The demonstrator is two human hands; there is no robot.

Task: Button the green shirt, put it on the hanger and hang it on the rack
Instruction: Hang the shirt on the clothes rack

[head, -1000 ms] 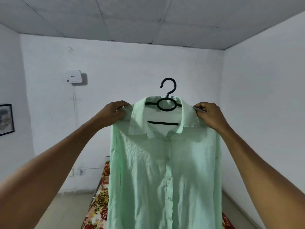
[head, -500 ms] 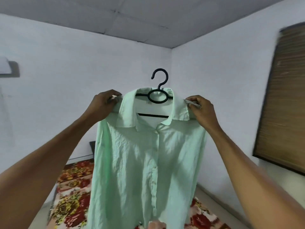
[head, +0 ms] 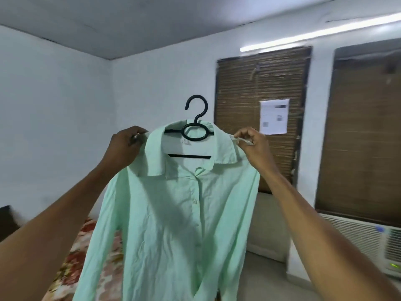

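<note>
Here, head view: a single wide-angle look along both outstretched arms; the room behind is motion-blurred.
Shirt: the pale green button-front cotton shirt (head: 173, 224) hangs in mid-air between the arms, placket closed as far down as can be seen, collar up, body falling straight below.
Hanger: the black plastic hanger with a round neck ring (head: 196, 129) sits inside the collar; its lower bar shows through the neck opening, and its open hook stands clear above, centred between the two hands.
Left hand: the left hand (head: 125, 146) has its fingers curled round the shirt's shoulder, apparently with the hanger end inside the cloth.
Right hand: the right hand (head: 252, 144) pinches the opposite shoulder between thumb and fingers, a small pale strip of cloth or tape sticking out of the pinch.
Key relation: the hanger's long axis runs level from hand to hand, across the line of sight; the hook rises above both hands, about equally near each.
Rack: not in view, so which way the hook must travel cannot be told.
Stage: buttoning and hanger look done; hanging is left.
Surroundings: brown slatted window blinds (head: 258, 114) with a white paper notice (head: 273, 116), a white air-conditioning unit (head: 368, 244), and a red floral bedspread (head: 76, 263) low at the left.
</note>
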